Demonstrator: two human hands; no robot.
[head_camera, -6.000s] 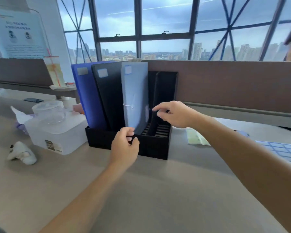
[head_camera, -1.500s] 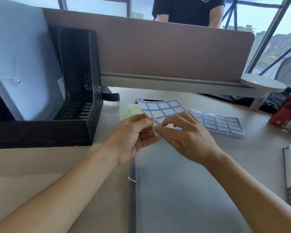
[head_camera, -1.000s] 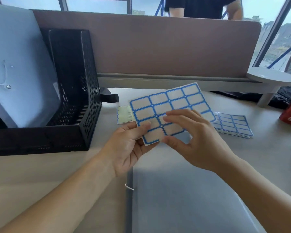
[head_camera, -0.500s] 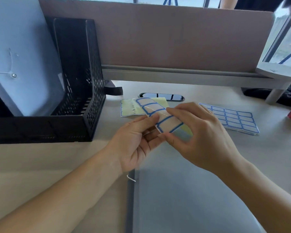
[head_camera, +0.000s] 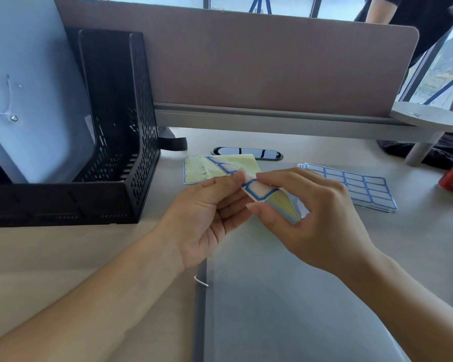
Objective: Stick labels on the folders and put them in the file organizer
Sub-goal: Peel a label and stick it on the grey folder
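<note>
On beige desk [head_camera: 63, 257] before brown partition [head_camera: 272, 69]: left hand [head_camera: 207, 212], right hand [head_camera: 311, 218] both pinching label sheet [head_camera: 256, 190].

You have one view only, from the camera on your head, looking forward and down across the bench [head_camera: 63, 257] toward the divider [head_camera: 272, 69]. It sits close: your hands fill the middle, forearms run in from the bottom edge, and the organizer [head_camera: 120, 126] stands at left.

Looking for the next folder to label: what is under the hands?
A grey folder lies flat on the desk beneath both hands. Its top edge is hidden behind the label sheet they hold.
</note>
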